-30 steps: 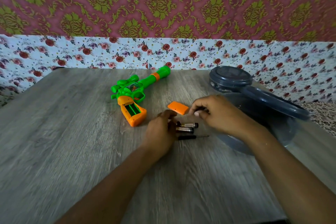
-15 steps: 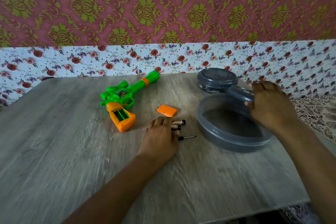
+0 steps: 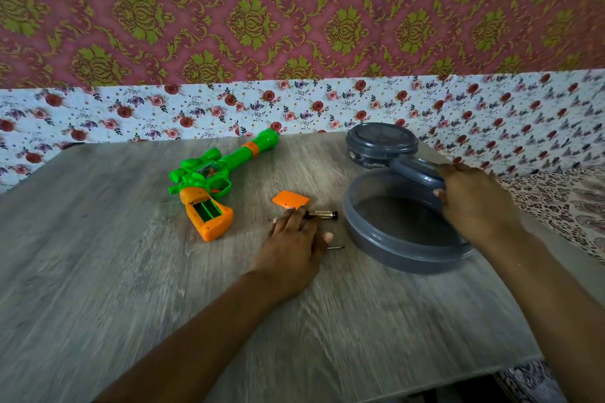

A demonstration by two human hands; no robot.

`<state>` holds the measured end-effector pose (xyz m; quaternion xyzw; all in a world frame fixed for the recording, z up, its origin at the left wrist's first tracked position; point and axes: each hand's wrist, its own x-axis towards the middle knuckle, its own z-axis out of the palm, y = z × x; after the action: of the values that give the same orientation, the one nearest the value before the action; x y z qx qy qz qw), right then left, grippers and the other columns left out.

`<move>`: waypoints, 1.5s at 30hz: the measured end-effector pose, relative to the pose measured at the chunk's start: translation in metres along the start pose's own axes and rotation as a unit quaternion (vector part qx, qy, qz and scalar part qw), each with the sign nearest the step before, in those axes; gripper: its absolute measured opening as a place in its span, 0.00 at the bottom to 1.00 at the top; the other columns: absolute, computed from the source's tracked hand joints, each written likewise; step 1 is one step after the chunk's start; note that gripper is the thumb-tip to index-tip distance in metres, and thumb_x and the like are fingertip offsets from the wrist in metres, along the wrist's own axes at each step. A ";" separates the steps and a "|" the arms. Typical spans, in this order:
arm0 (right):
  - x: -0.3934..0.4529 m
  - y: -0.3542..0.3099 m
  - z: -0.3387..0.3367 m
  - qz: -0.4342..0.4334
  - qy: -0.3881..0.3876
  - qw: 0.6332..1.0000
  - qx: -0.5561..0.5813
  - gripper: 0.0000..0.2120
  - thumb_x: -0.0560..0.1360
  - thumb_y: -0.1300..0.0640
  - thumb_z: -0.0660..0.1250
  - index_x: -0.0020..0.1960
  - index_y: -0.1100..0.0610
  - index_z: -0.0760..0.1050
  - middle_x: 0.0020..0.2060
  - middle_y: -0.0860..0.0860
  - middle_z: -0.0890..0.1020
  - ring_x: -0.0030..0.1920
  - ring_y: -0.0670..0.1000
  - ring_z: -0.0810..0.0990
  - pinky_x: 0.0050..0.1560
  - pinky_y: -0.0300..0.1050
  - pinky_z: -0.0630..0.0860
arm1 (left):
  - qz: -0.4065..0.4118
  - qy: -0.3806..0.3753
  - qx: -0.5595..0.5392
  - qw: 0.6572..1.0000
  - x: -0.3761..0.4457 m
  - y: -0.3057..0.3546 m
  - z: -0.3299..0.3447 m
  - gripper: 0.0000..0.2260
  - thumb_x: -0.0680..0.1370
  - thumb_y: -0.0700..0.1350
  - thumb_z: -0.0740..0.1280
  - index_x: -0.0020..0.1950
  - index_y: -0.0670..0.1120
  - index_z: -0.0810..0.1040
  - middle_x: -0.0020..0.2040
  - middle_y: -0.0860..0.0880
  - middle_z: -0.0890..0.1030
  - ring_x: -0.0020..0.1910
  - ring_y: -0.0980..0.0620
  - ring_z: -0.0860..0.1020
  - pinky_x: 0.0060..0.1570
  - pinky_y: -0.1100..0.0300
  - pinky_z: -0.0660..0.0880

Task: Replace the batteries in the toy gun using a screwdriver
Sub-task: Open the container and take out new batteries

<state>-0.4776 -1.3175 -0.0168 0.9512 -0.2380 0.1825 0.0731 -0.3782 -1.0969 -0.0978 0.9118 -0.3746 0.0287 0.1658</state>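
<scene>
The green and orange toy gun point(image 3: 212, 183) lies on the wooden table point(image 3: 98, 255), its battery bay open and empty in the orange grip. Its orange cover point(image 3: 290, 199) lies to the right of it. My left hand point(image 3: 294, 242) rests palm down over the batteries; one battery point(image 3: 322, 214) sticks out past my fingers. The screwdriver's metal tip point(image 3: 337, 248) shows at my thumb, its handle hidden under the hand. My right hand point(image 3: 474, 203) grips the grey lid point(image 3: 415, 170) at the far rim of the large grey container point(image 3: 393, 249).
A smaller closed grey container point(image 3: 381, 142) stands behind the large one near the floral wall. The table's right edge runs just beyond the containers, with patterned cloth point(image 3: 563, 203) past it.
My right hand left the batteries, went right to the grey lid and now holds it over the open container. My left hand settled flatter over the batteries and the screwdriver handle.
</scene>
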 end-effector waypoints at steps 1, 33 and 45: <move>-0.001 -0.002 -0.001 -0.003 0.004 1.000 0.003 0.18 0.73 0.62 0.66 0.62 0.60 0.71 0.52 0.60 0.79 0.51 0.61 0.78 0.49 0.53 0.76 | -0.001 -0.003 0.000 1.000 0.000 0.000 0.000 0.22 0.82 0.55 0.50 0.73 0.49 0.63 0.77 0.46 0.56 0.76 0.47 0.54 0.74 0.52 0.51; -0.031 -0.031 -0.025 -0.106 0.025 0.955 0.275 0.10 0.72 0.49 0.67 0.52 0.51 0.76 0.47 0.48 0.81 0.47 0.49 0.79 0.47 0.46 0.76 | -0.174 0.044 -0.563 0.807 0.019 0.082 -0.019 0.24 0.80 0.53 0.59 0.73 0.45 0.60 0.56 0.53 0.71 0.59 0.54 0.70 0.55 0.62 0.63; 0.014 -0.025 0.006 -0.083 -0.233 0.960 0.129 0.25 0.77 0.37 0.44 0.73 0.38 0.47 0.76 0.41 0.47 0.76 0.49 0.45 0.74 0.58 0.42 | -0.142 0.069 -0.637 0.755 0.022 0.085 0.000 0.17 0.77 0.50 0.66 0.64 0.51 0.70 0.57 0.55 0.79 0.58 0.57 0.77 0.62 0.58 0.73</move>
<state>-0.4523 -1.3024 -0.0182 0.9850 -0.1435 -0.0219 -0.0932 -0.4219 -1.1681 -0.0699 0.6336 -0.1599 -0.1772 0.7359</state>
